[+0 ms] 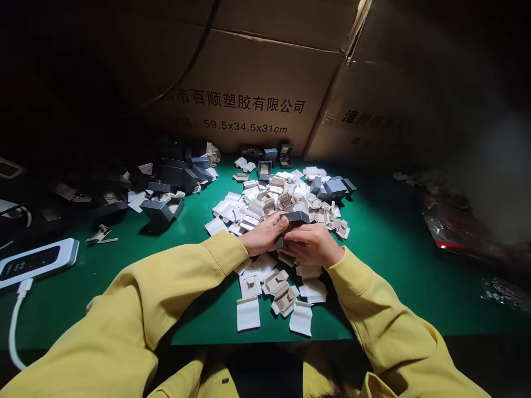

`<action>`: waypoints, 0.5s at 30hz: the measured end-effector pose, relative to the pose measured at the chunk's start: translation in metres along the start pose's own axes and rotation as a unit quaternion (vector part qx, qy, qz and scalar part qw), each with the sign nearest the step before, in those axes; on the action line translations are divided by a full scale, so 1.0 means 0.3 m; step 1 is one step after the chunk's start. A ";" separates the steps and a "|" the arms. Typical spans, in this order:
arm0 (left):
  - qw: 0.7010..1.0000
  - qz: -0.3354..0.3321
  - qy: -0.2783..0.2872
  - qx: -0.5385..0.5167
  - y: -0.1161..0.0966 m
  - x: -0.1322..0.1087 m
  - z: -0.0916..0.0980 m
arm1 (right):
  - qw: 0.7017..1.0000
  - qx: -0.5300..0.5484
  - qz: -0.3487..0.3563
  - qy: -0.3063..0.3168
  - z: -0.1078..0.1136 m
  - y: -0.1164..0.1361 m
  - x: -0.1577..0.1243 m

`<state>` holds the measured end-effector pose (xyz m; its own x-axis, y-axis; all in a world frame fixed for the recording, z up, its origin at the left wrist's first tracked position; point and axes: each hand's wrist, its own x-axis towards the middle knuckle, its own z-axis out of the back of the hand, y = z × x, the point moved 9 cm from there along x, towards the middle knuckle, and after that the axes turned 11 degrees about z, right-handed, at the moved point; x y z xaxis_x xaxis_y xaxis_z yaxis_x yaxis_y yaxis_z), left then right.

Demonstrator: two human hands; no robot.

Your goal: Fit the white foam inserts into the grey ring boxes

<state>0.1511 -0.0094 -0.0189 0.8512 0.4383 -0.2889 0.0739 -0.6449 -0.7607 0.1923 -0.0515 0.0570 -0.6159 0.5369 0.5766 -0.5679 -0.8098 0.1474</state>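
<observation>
A small dark hinged box (297,217), like a jewelry box, is between my hands above the middle of the table. My left hand (262,235) grips it from the left, thumb on its near edge. From the right, my right hand (314,243) has its fingers curled at the box, and parts of them are hidden. Below and behind the hands lie many white and grey-brown folded card inserts (282,290). Nearby on the pile's right are several dark boxes (335,187). An open box (264,170) with a light insert stands behind the pile.
More dark boxes (161,210) lie to the left on the green tabletop (191,287). A white device (39,262) with a cable is at the left edge. Large cardboard cartons (249,72) stand behind; red plastic packaging (452,221) is at right.
</observation>
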 end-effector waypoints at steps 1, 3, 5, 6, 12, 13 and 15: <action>1.000 0.002 -0.001 0.001 0.001 0.000 0.000 | 1.000 -0.006 -0.006 0.006 0.000 -0.003 -0.001; 1.000 0.004 -0.004 0.002 0.003 0.001 0.003 | 0.999 -0.025 -0.020 0.026 -0.006 -0.011 -0.002; 1.000 0.009 -0.004 0.001 0.006 0.003 0.006 | 0.997 -0.048 -0.034 0.046 -0.013 -0.018 -0.002; 1.000 0.012 -0.003 0.002 0.007 0.004 0.007 | 0.996 -0.057 -0.038 0.052 -0.016 -0.020 -0.002; 1.000 -0.012 -0.007 0.003 -0.028 -0.007 0.012 | 0.991 -0.126 -0.035 -0.005 0.001 -0.009 0.001; 1.000 -0.018 -0.009 0.003 -0.035 -0.010 0.013 | 0.989 -0.141 -0.037 -0.015 0.005 -0.007 0.000; 1.000 -0.020 -0.010 0.006 -0.042 -0.013 0.014 | 0.985 -0.168 -0.038 -0.029 0.010 -0.003 0.000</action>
<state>0.1446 -0.0004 -0.0105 0.8367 0.4762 -0.2705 0.1002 -0.6188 -0.7792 0.1944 -0.0516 0.0594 -0.5382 0.5703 0.6206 -0.7652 -0.6392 -0.0761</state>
